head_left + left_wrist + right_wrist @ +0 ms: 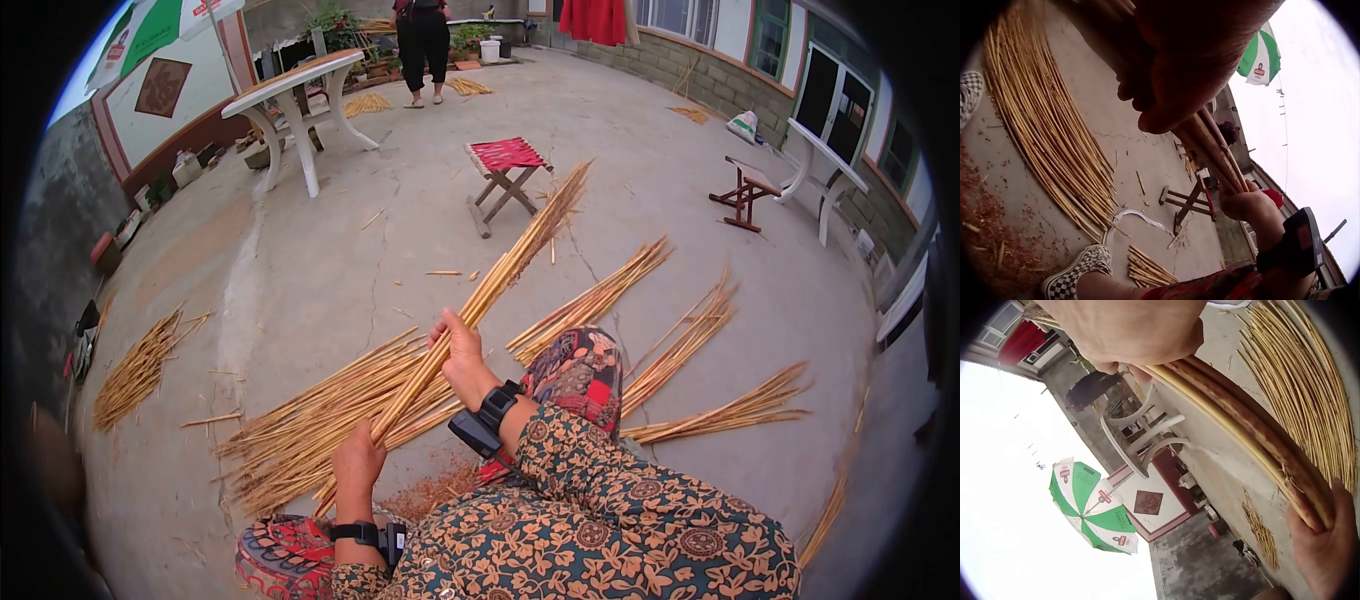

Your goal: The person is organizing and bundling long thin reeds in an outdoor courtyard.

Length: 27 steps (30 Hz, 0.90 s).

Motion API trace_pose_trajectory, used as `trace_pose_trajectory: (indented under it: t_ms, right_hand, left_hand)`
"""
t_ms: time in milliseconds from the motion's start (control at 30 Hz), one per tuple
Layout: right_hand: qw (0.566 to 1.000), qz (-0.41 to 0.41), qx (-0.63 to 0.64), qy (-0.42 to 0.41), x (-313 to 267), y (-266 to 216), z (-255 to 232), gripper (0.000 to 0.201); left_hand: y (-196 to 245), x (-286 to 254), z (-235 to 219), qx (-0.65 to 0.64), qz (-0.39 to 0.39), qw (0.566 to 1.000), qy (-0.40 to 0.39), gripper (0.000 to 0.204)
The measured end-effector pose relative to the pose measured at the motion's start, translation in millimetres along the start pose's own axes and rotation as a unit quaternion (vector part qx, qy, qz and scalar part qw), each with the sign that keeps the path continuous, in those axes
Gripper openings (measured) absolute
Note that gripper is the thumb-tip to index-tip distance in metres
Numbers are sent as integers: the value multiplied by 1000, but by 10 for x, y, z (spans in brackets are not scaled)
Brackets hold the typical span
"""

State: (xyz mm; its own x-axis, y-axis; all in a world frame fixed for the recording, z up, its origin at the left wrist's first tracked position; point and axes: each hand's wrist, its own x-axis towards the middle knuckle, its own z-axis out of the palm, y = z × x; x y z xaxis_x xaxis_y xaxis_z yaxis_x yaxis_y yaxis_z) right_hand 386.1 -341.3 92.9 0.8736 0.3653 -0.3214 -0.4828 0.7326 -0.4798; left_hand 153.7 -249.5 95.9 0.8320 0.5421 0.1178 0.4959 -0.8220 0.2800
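The bundle of stalks [480, 300] slants up from the person's lap over the concrete floor [330, 250], gripped at its lower end by the left hand [356, 462] and farther up by the right hand [458, 352], both with fingers curled round it. Beneath lies a fanned pile of stalks [320, 420] (smaller sheaves to the right). Beyond stand a red folding stool [505, 170] and a white desk [295, 95].
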Motion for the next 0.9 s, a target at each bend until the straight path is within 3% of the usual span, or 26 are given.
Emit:
trace_pose_trajectory:
  t_ms: [200,300,500,900]
  right_hand:
    - [1000,-2,-24,15,-106,38,42,22]
    - [997,16,-31,62,-138,24,85,22]
    - [996,12,-25,80,-129,34,78,21]
    - [999,-2,-10,43,-102,68,23,24]
  left_hand:
    - [2,9,14,5,5,1000,15,21]
    - [1,6,19,-2,12,1000,22,21]
    - [-3,3,8,2,8,1000,-20,24]
    - [-13,25,14,2,5,1000,6,26]
